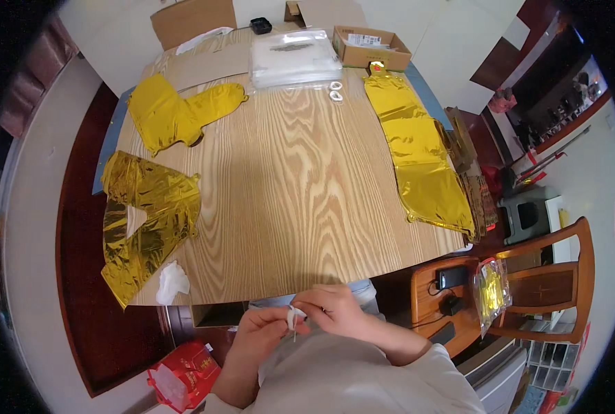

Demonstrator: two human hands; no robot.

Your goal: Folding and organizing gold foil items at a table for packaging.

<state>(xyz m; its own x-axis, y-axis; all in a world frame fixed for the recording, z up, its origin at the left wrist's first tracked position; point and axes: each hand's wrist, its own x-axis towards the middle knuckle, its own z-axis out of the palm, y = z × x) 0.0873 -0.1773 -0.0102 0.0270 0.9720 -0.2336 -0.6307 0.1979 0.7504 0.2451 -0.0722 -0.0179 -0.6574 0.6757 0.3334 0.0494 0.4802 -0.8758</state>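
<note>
Close to my body, just off the near table edge, both hands meet around a small white ring-like coil (295, 316) with a thin strand hanging below it. My left hand (264, 330) pinches it from the left. From the right, the fingers of my right hand (333, 310) close on its upper side. Fingers cover part of the coil, so its exact kind is unclear. Gold foil balloons lie flat on the wood-grain table (286, 186): a bent one (173, 114) at far left, a letter-A-shaped one (149, 214) at near left, and a long one (411, 148) along the right.
Two white rings (335, 91) lie near a stack of clear plastic bags (297, 58) at the back. Beside it stands an open cardboard box (373, 48). A crumpled white tissue (173, 283) sits at the near left corner. A wooden chair (542, 283) holds a packet of gold pieces (491, 290).
</note>
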